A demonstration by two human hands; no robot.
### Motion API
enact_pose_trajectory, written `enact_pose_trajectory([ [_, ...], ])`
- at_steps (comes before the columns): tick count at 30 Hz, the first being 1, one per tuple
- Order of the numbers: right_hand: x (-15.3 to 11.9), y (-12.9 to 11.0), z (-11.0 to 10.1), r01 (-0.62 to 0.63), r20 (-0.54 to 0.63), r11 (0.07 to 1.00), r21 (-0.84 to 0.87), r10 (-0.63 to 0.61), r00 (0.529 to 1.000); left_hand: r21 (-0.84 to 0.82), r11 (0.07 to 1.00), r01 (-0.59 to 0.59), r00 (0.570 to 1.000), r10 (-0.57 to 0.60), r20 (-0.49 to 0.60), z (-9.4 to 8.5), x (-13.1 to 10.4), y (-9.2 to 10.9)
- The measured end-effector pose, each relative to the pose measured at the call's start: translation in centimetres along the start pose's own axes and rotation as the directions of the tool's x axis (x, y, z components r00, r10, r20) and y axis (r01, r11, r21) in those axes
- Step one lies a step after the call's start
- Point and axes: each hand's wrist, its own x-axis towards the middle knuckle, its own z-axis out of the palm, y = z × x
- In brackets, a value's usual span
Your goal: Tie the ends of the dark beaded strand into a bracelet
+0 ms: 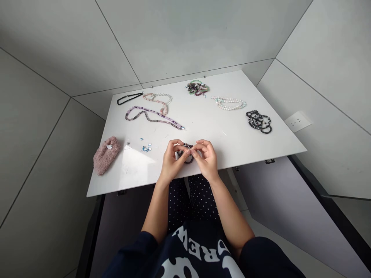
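Note:
Both hands meet over a dark beaded bracelet (189, 160) near the front edge of the white table. My left hand (173, 159) pinches at its upper part with thumb and forefinger. From the other side my right hand (206, 157) pinches at the same spot, the two thumb tips almost touching. The bracelet's lower loop shows between the hands, hanging or resting at the tabletop; which of these I cannot tell. Fingers hide the rest of it. Small blue-and-white bits (145, 148) lie to the left of my left hand.
On the table (203, 123) lie a purple and grey bead strand (153, 113), a pink and clear strand (162, 101), a black strand (130, 99), a mixed bead pile (197, 88), white beads (230, 103) and dark bracelets (259, 122). A fuzzy pink pouch (106, 155) sits left.

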Motion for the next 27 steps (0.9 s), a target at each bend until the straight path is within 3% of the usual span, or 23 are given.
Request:
enact_pose_trajectory([
  [6,0.0,0.4,-0.2,-0.021,0.04,0.998,0.056,0.019,0.999,0.038,0.993,0.11,0.985,-0.114,0.128,-1.1,0.8,0.8],
  [11,0.0,0.6,-0.4,-0.021,0.073,0.998,0.066,0.017,0.997,0.04,0.993,0.107,0.972,-0.113,0.208,-1.8,1.4,1.0],
  [18,0.0,0.7,-0.4,-0.011,0.081,0.999,0.037,0.008,0.997,0.069,0.994,0.079,0.988,-0.087,0.124,-1.5,1.3,0.7],
  [27,-0.2,0.7,0.1,0.071,0.041,0.997,-0.04,-0.069,0.997,0.272,0.962,0.001,0.997,0.02,-0.076,0.2,0.2,0.8],
])
